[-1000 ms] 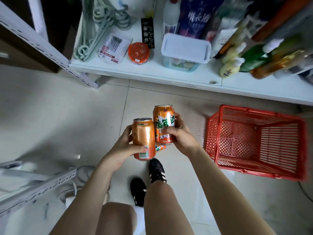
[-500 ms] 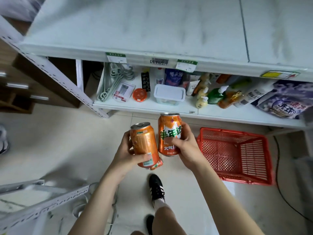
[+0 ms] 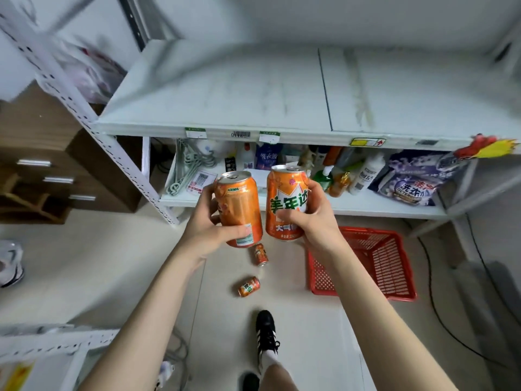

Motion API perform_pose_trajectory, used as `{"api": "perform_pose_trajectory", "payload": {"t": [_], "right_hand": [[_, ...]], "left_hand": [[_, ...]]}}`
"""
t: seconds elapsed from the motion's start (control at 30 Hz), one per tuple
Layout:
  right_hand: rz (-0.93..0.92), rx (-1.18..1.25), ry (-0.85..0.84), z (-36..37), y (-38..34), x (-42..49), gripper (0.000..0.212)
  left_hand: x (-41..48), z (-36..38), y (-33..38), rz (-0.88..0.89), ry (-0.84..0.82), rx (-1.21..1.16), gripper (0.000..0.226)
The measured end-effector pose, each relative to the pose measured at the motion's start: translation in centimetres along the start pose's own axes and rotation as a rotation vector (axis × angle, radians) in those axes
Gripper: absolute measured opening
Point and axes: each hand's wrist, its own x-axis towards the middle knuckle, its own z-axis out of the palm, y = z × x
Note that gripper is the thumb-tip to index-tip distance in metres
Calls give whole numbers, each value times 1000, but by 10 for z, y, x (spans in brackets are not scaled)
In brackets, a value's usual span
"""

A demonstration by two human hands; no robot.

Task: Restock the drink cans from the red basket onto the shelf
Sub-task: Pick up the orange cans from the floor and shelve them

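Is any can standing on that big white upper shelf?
No, the shelf shows only its white board, with no can on it.

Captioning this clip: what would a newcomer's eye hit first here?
Two orange drink cans held up mid-frame: the left hand grips the plain-side can, the right hand the logo can. Behind them a wide white shelf fills the upper frame. On the floor lie a far can and a near can, left of the red basket.
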Motion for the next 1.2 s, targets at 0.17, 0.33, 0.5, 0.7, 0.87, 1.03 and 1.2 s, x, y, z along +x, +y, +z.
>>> {"api": "perform_pose_trajectory", "payload": {"t": [0.17, 0.33, 0.5, 0.7, 0.87, 1.03, 1.2], "right_hand": [[-94, -7, 59, -20, -49, -34, 82], [-195, -24, 130, -52, -98, -56, 85], [-244, -35, 181, -93, -151, -71, 92], [-334, -95, 174, -142, -225, -74, 83], [-448, -122, 152, -173, -291, -55, 87], [-536, -111, 90, -191, -353, -22, 88], [-604, -49, 67, -199, -408, 21, 86]], "left_hand": [[-21, 32, 53, 117, -74, 32, 89], [-26, 73, 100, 230, -131, 56, 90], [-17, 120, 150, 348, -195, 85, 81], [6, 173, 212, 510, -209, 109, 83], [26, 208, 272, 623, -200, 144, 85], [54, 229, 334, 718, -177, 139, 91], [97, 239, 398, 775, -192, 214, 88]]}}
